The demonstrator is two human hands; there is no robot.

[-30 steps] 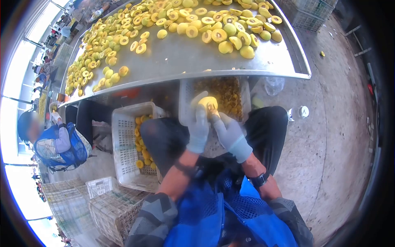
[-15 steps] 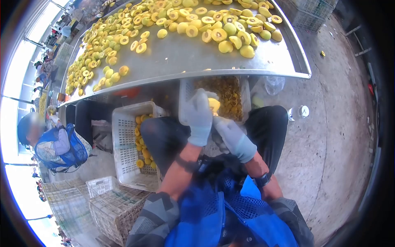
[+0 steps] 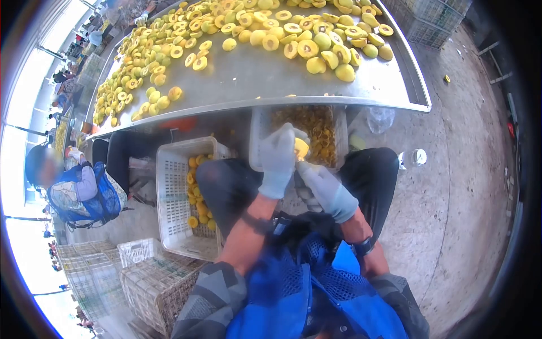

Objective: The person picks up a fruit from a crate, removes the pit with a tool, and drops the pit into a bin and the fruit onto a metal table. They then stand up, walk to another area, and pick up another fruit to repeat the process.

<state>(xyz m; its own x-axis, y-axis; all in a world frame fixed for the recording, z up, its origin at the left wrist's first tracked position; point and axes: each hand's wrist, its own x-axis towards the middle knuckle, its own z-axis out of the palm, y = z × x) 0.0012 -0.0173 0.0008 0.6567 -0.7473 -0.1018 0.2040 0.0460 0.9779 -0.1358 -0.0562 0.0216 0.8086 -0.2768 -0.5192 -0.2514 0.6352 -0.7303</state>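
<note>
In a pale glove, my left hand (image 3: 278, 161) is closed around a yellow peach half (image 3: 301, 148), whose cut side faces right. My right hand (image 3: 324, 189), gloved too, is closed just below, its fingertips against the lower edge of the fruit. Whatever it grips is hidden in the fingers. Both hands are over the near part of a white crate (image 3: 342, 133) that contains brown-yellow peach scraps (image 3: 323, 135). To the left, another white crate (image 3: 179, 192) has several yellow peach halves (image 3: 199, 195) inside.
A metal table (image 3: 226, 93) with many cut peaches (image 3: 316, 39) stands ahead. Stacked crates (image 3: 161, 288) are at lower left. A person in a blue vest (image 3: 87, 195) sits at left. A jar (image 3: 412, 159) and a clear plastic bag (image 3: 380, 118) lie on the right.
The peach half has turned slightly in my left hand, showing more of its yellow flesh. My right hand stays at its lower edge. The whole view has shifted a little.
</note>
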